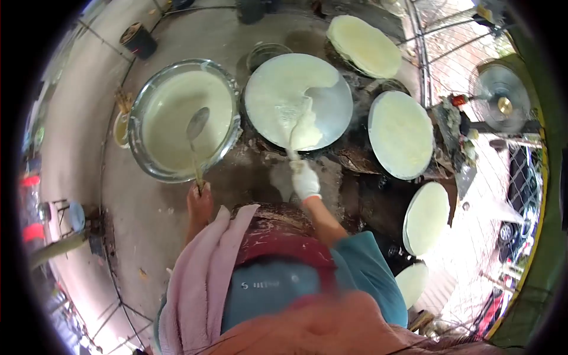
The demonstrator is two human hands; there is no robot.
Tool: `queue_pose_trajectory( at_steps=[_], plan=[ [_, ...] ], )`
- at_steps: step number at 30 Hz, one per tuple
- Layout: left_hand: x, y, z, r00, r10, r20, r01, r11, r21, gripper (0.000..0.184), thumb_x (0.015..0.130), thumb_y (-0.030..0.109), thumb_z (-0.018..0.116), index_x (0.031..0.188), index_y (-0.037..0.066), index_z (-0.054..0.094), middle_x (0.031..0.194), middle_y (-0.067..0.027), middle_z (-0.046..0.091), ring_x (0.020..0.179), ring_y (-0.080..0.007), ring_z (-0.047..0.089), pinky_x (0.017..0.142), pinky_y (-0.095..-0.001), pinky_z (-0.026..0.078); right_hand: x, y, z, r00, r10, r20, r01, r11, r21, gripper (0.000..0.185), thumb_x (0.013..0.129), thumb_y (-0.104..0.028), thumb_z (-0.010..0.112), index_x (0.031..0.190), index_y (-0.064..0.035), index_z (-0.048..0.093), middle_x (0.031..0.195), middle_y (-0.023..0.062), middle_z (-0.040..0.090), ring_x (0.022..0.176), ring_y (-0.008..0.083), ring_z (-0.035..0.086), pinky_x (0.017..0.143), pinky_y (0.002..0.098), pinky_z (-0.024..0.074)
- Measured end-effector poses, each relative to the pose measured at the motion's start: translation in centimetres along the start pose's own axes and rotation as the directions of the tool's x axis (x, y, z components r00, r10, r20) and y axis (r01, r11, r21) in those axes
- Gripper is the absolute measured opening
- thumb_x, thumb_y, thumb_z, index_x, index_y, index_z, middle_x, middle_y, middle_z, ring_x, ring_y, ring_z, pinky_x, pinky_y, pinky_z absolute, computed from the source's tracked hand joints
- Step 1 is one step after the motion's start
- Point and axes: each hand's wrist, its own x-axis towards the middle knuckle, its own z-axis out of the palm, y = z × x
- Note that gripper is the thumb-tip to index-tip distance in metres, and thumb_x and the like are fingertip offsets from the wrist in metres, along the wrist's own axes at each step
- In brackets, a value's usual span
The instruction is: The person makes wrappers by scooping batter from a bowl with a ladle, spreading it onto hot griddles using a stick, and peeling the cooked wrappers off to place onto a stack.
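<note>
Reaching over the round pan point(336, 112), the right hand point(306, 182) has its grip wrapped around the handle of a flat tool point(292, 152), whose far end lies in the pale batter point(275, 86) on the pan's surface. The batter covers most of the pan, leaving bare grey metal on its right side. A white glove covers this hand — probably against heat, since it works just beside the pan's near edge.

To the pan's left, near its edge, stands a wide metal basin point(137, 145) of batter, likely put there to make each transfer short. The left hand point(200, 198), bare, has its grip closed around the handle of a ladle point(198, 123); the bowl end rests in the basin, perhaps because no scoop is needed at this instant.

Round covered discs point(401, 135) sit right of the pan — close enough, it seems, to reach by turning. What lies beneath them I cannot tell.
</note>
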Motion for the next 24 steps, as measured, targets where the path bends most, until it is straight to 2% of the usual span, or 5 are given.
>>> queue_pose_trajectory(
  at_steps=[7, 10, 17, 21, 24],
  plan=[
    [-3.6, 1.8, 7.5, 0.999, -0.034, -0.026, 0.035, 0.999, 0.038, 0.009, 0.092, 0.012, 0.055, 0.090, 0.004, 0.055, 0.066, 0.0025, 0.048, 0.056, -0.0049, 0.045, 0.046, -0.0211, 0.036, 6.8, 5.0, -8.4, 0.997, -0.032, -0.068, 0.052, 0.951, 0.306, 0.043, 0.095, -0.038, 0.042, 0.102, -0.0009, 0.062, 0.091, 0.0277, 0.064, 0.089, 0.0434, 0.061, 0.076, 0.0478, 0.0477],
    [-5.1, 2.5, 9.7, 0.997, -0.066, -0.034, 0.068, 0.996, 0.059, 0.007, 0.092, 0.012, 0.054, 0.089, 0.006, 0.054, 0.064, 0.0030, 0.047, 0.052, -0.0045, 0.044, 0.043, -0.0209, 0.034, 5.0, 9.9, -5.6, 0.957, -0.278, 0.087, 0.287, 0.951, -0.114, 0.036, 0.095, -0.036, 0.039, 0.099, -0.0063, 0.059, 0.085, 0.0265, 0.064, 0.082, 0.0444, 0.062, 0.075, 0.0534, 0.0478],
    [-6.6, 2.6, 13.1, 0.980, -0.171, -0.104, 0.161, 0.982, -0.102, 0.007, 0.092, 0.011, 0.055, 0.087, 0.008, 0.052, 0.059, 0.0042, 0.043, 0.046, -0.0043, 0.040, 0.040, -0.0206, 0.031, 14.3, 9.1, -15.2, 0.972, -0.202, -0.124, 0.175, 0.964, -0.198, 0.032, 0.092, -0.030, 0.045, 0.092, -0.0009, 0.057, 0.083, 0.0280, 0.062, 0.082, 0.0451, 0.061, 0.070, 0.0540, 0.0481],
    [-6.3, 3.5, 15.3, 0.988, -0.141, -0.060, 0.144, 0.988, 0.046, 0.008, 0.091, 0.012, 0.054, 0.086, 0.007, 0.051, 0.058, 0.0031, 0.044, 0.045, -0.0054, 0.041, 0.040, -0.0219, 0.031, 14.3, 12.3, -12.2, 0.934, -0.354, -0.050, 0.350, 0.934, -0.065, 0.038, 0.095, -0.034, 0.041, 0.107, -0.0029, 0.059, 0.091, 0.0262, 0.064, 0.084, 0.0454, 0.060, 0.072, 0.0524, 0.0488],
    [-5.6, 3.0, 15.7, 0.996, -0.086, -0.033, 0.088, 0.993, 0.082, 0.009, 0.092, 0.012, 0.053, 0.086, 0.006, 0.051, 0.057, 0.0024, 0.044, 0.044, -0.0062, 0.041, 0.040, -0.0232, 0.032, 10.7, 15.0, -12.9, 0.960, -0.277, 0.031, 0.277, 0.938, -0.206, 0.052, 0.094, -0.028, 0.042, 0.140, -0.0059, 0.033, 0.084, 0.0269, 0.064, 0.076, 0.0421, 0.063, 0.069, 0.0526, 0.0499]
  ],
)
